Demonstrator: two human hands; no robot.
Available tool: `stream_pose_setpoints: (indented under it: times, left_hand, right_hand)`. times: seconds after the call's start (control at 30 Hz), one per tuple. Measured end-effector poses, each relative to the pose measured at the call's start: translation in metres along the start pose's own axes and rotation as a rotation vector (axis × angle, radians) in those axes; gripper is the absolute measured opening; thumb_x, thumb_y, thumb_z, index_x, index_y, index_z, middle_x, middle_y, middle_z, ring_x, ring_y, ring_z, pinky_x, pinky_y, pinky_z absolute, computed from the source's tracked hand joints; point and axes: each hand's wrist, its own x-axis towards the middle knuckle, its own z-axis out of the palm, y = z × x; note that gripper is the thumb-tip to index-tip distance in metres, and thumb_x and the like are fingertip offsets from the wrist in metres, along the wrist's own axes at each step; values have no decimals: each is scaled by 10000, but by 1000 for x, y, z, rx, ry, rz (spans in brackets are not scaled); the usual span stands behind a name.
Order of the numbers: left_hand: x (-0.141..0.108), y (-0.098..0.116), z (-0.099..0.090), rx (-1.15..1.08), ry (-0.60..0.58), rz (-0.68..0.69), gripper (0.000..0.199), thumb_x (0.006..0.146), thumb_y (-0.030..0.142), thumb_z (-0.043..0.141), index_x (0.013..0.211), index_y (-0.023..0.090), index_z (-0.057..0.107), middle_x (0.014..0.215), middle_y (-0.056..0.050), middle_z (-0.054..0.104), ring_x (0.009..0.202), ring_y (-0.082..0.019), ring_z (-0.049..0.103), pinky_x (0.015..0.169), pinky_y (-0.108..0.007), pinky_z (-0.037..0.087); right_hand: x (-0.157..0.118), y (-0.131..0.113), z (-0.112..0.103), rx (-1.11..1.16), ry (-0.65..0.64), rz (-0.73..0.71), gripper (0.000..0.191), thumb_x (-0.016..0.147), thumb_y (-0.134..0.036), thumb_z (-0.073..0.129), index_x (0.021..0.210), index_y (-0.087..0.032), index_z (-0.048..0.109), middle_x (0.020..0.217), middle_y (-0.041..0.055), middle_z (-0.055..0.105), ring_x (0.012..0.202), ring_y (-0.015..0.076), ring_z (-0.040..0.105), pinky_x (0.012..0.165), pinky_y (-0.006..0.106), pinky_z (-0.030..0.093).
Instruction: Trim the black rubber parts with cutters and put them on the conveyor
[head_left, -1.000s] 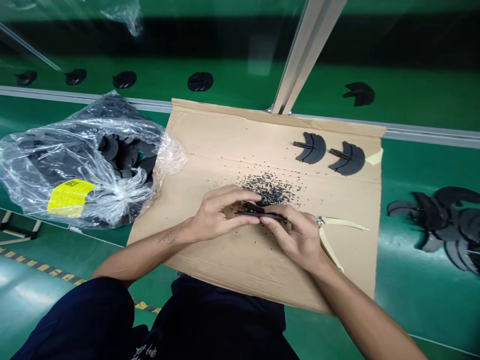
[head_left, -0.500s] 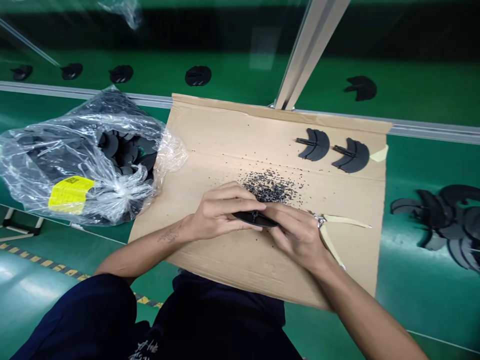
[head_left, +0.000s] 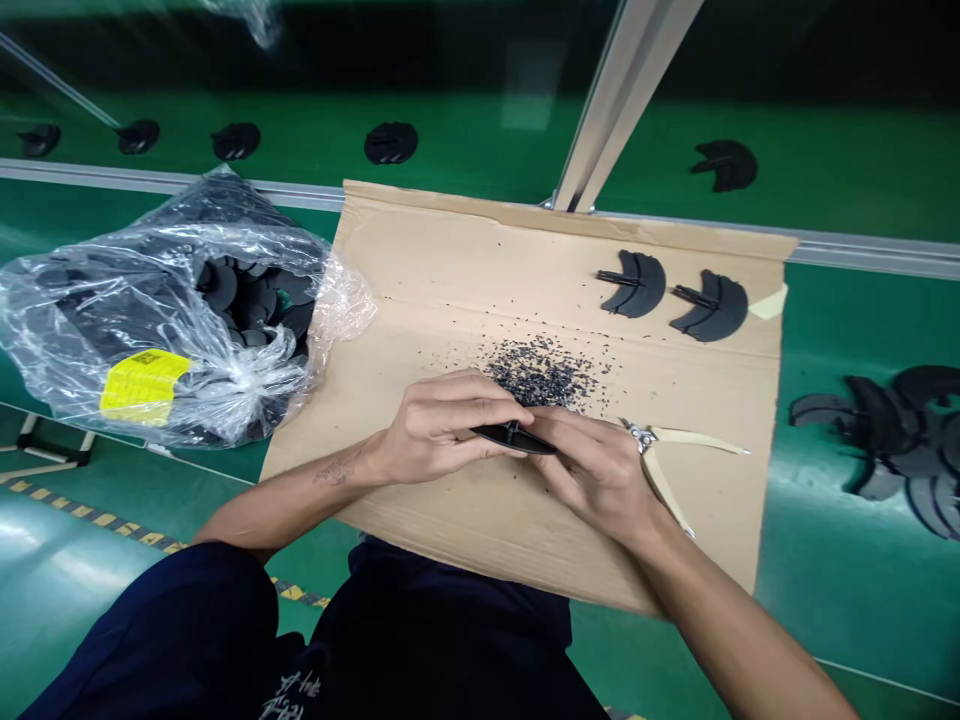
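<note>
Over the cardboard sheet (head_left: 427, 510), my left hand (head_left: 442, 425) and my right hand (head_left: 592, 465) are both closed on one black curved plastic part (head_left: 517, 437), which is tilted so that I see it nearly edge-on. The fingers cover much of it. Just beyond the hands lies a pile of small black plastic bits (head_left: 544, 370). Cutting pliers with cream handles (head_left: 667, 480) rest on the cardboard beside my right hand, their handles apart. Farther back, two black crescent-shaped parts with stems (head_left: 636, 285) lie side by side.
A clear plastic bag (head_left: 97, 300) with a yellow label, full of black parts, sits on the left. More black curved parts (head_left: 896, 430) are heaped on the green table at right. A metal frame post (head_left: 622, 105) stands at the back, near several black parts (head_left: 391, 143) beyond the rail.
The view has shifted slightly. Both hands keep their hold on the black part, with almost no movement.
</note>
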Motion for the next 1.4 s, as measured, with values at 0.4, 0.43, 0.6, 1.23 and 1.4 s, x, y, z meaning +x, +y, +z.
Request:
stream_pose_setpoints:
  times: [0.4,0.43,0.6,1.23,1.4]
  left_hand:
    - [2,1,-4,1,-65,-25,177,905,239,739,1073,188,764,939,-83,778,842,-155,727,763,-284,611]
    - [2,1,-3,7,-56,-15,167,892,243,755,1048,184,769,916,-78,775,821,-152,723,750,-280,606]
    - [1,1,-2,-1,-31,13,259,896,240,750,1153,209,748,934,-70,771,837,-149,719,769,-290,603]
    - [2,-3,-7,-190,-112,-144,417,980,523,569,1097,171,759,973,-103,741,899,-157,693,801,-291,582]
    - [4,-5,-10,-362,-163,-315,203,957,363,671,967,208,802,895,-69,745,841,-137,701,779,-253,577]
  right_hand:
    - [0,-2,-1,-53,-31,-29,174,956,-126,542,1047,-211,663,1041,96,781,849,167,755,701,243,608]
    - [0,-2,-1,-42,-35,-37,166,956,-123,541,1036,-206,661,1030,98,780,841,163,753,703,240,610]
    - [0,0,-2,-14,-11,-36,159,964,-138,554,1039,-196,682,1041,112,778,874,172,755,736,254,620]
    - [5,5,-3,264,147,4,200,849,-72,739,988,-215,754,972,64,762,871,174,730,772,307,611]
    - [8,5,-5,312,95,-22,156,869,-120,739,1000,-204,750,966,75,754,867,179,718,786,333,608]
